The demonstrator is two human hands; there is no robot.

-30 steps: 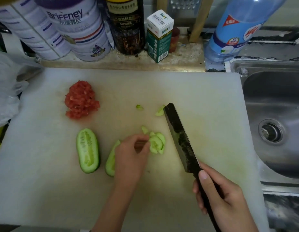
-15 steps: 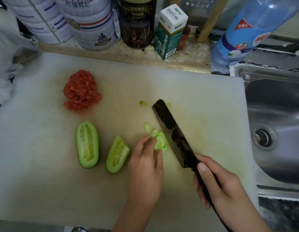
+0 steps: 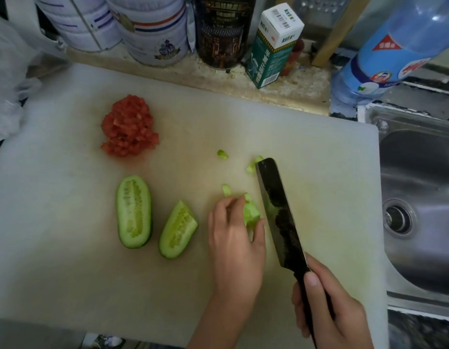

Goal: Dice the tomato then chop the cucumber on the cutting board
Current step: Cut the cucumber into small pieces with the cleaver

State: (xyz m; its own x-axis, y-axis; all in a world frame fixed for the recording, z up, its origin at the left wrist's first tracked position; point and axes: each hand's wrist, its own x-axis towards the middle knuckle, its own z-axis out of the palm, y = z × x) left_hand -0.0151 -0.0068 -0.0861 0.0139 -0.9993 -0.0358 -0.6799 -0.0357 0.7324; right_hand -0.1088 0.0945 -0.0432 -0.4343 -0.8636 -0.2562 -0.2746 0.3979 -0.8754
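While the right hand (image 3: 326, 308) grips the knife (image 3: 276, 210) by its black handle, fingers (image 3: 312, 280) wrapped round it, the dark mottled blade has swung in since a second ago and now stands just right of the left fingers. Left hand (image 3: 236, 238) has left the wedge for the slices (image 3: 251, 214), fingers (image 3: 233, 205) curled over them and thumb pinching them into a heap against the blade. Likely bunching for a cross-chop, so the cucumber step is midway.

Left of those fingers, apart, lies the wedge (image 3: 178, 230), pale seedy face up. Further left is a half (image 3: 134, 211) with glossy skin and rounded ends. Both are uncut. Thin scraps (image 3: 222, 154) lie just beyond the fingers. Far beyond and left sits the tomato (image 3: 129, 127), a wet red mound of dice, done. Everything is on the white stained plastic board (image 3: 67, 273).
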